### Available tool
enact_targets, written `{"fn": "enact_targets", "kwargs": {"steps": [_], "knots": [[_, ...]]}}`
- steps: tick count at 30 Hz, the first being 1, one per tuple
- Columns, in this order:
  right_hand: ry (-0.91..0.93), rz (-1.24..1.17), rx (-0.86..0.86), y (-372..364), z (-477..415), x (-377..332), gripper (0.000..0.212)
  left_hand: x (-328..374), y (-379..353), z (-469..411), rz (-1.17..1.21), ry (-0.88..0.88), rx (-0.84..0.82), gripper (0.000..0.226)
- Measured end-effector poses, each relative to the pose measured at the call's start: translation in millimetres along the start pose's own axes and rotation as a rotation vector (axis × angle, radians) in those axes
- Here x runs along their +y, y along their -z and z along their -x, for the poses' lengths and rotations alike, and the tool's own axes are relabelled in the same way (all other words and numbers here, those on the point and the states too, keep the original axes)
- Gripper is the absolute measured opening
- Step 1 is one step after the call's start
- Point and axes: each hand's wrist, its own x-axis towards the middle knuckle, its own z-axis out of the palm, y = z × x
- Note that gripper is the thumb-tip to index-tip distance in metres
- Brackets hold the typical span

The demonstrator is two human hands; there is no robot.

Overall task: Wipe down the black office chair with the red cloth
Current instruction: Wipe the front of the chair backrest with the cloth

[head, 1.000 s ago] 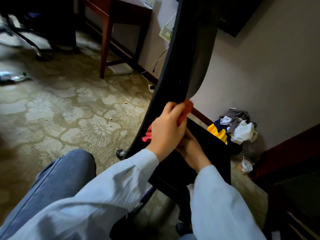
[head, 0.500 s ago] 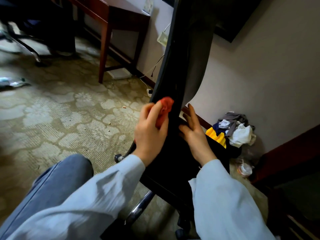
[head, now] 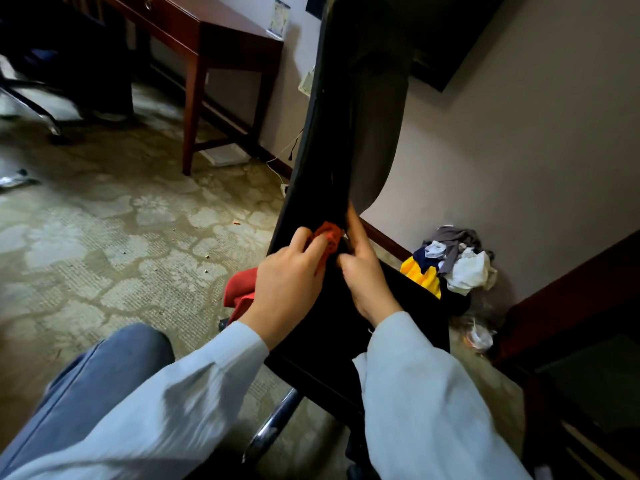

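The black office chair (head: pixel 349 109) rises up the middle of the view, its backrest tall and its seat (head: pixel 408 306) low at the right. My left hand (head: pixel 289 284) grips the red cloth (head: pixel 329 235) and presses it into the crease where backrest meets seat. A loose end of the cloth hangs out below my palm at the left. My right hand (head: pixel 365 271) rests on the chair just right of the cloth, its index finger stretched up along the backrest edge. A chrome base leg (head: pixel 273 422) shows under the seat.
A dark red wooden desk (head: pixel 207 39) stands at the back left against the wall. A pile of clothes (head: pixel 453 265) lies on the patterned carpet by the wall at the right. Dark wooden furniture (head: pixel 571 306) edges the right side. My knee in jeans (head: pixel 114 362) is low left.
My left hand has shifted the cloth along the crease, first left and up, then back down beside the right hand. My right hand moved from under the left hand up onto the backrest edge.
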Motion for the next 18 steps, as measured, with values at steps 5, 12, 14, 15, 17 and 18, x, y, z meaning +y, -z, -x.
{"fn": "enact_targets", "kwargs": {"steps": [5, 12, 14, 15, 17, 18], "knots": [[0.071, -0.040, 0.051, -6.1, 0.0, 3.4, 0.070, 14.5, 34.2, -35.8, 0.172, 0.046, 0.085, 0.032], [-0.042, -0.165, 0.037, -2.1, -6.2, -1.7, 0.063, 36.9, 48.0, -114.4, -0.154, -0.037, 0.148, 0.032], [-0.026, -0.151, 0.028, -1.4, -4.5, -1.8, 0.064, 31.4, 33.7, -101.4, -0.271, -0.106, 0.060, 0.035], [-0.019, -0.146, 0.032, -1.2, -4.3, -2.6, 0.062, 28.8, 26.9, -90.2, -0.291, -0.158, 0.010, 0.037], [-0.031, -0.142, 0.041, 0.4, -4.3, -2.6, 0.053, 23.8, 19.2, -70.6, -0.286, -0.243, -0.094, 0.040], [-0.034, -0.154, 0.031, 1.0, -4.4, -1.8, 0.052, 21.4, 19.3, -65.7, -0.255, -0.258, -0.144, 0.039]]}}
